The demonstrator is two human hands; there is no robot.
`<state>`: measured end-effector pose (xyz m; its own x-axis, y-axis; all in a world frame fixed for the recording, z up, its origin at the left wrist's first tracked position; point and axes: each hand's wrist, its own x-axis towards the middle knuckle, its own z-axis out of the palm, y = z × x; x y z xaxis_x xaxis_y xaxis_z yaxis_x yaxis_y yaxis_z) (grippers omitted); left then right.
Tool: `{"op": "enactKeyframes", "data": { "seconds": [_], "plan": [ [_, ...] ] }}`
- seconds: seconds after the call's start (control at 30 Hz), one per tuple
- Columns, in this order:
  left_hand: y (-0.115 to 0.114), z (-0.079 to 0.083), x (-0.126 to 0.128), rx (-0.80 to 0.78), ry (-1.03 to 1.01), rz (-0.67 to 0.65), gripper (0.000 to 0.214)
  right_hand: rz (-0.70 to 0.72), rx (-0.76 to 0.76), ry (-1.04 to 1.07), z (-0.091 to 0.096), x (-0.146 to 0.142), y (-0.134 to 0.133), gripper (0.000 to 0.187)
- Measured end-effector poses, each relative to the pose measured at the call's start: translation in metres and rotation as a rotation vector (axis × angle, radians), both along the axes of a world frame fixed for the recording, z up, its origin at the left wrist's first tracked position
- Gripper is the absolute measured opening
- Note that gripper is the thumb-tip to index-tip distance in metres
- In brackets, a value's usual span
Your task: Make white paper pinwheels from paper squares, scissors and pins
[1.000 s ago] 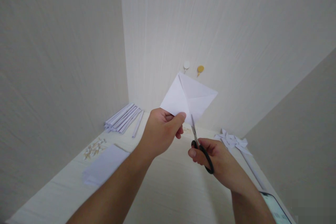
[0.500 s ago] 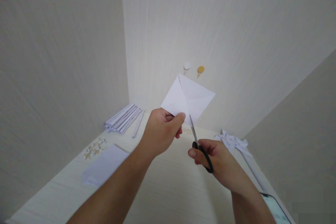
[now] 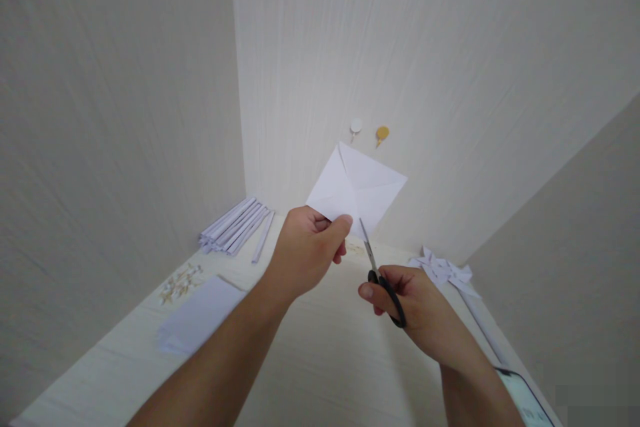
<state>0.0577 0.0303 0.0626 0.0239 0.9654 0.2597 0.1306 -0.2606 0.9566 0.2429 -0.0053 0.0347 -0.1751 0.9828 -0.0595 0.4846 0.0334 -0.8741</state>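
A creased square of white paper [image 3: 363, 180] is held up by its lower left edge in my left hand [image 3: 313, 247], thumb on the front and fingers curled behind. My right hand [image 3: 417, 307] is closed round the black handles of a pair of scissors [image 3: 373, 260]. The scissors point up at the paper, and their blades overlap its lower corner just right of my left thumb. The blades look nearly together. Where they meet the sheet, I cannot tell how far any cut runs.
Rolled paper sticks [image 3: 235, 227] lie at the left wall, with small white-and-gold pins [image 3: 180, 283] and stacked paper [image 3: 203, 313] nearer. Folded paper pinwheels [image 3: 440, 269] and a phone [image 3: 525, 397] are at right. White [image 3: 356, 125] and gold hooks [image 3: 383, 133] are on the back wall.
The paper's upper and right corners have shifted slightly left and its tilt has changed a little. Both hands and the scissors have stayed almost still.
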Motion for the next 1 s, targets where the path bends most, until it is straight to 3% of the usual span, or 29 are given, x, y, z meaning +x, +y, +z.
{"op": "enactKeyframes", "data": {
  "seconds": [1.0],
  "plan": [
    [-0.0036,0.0013,0.0015,-0.021,-0.029,-0.082,0.042,-0.011,-0.010,0.067,0.0041,-0.0036,-0.0007,0.046]
  ]
}}
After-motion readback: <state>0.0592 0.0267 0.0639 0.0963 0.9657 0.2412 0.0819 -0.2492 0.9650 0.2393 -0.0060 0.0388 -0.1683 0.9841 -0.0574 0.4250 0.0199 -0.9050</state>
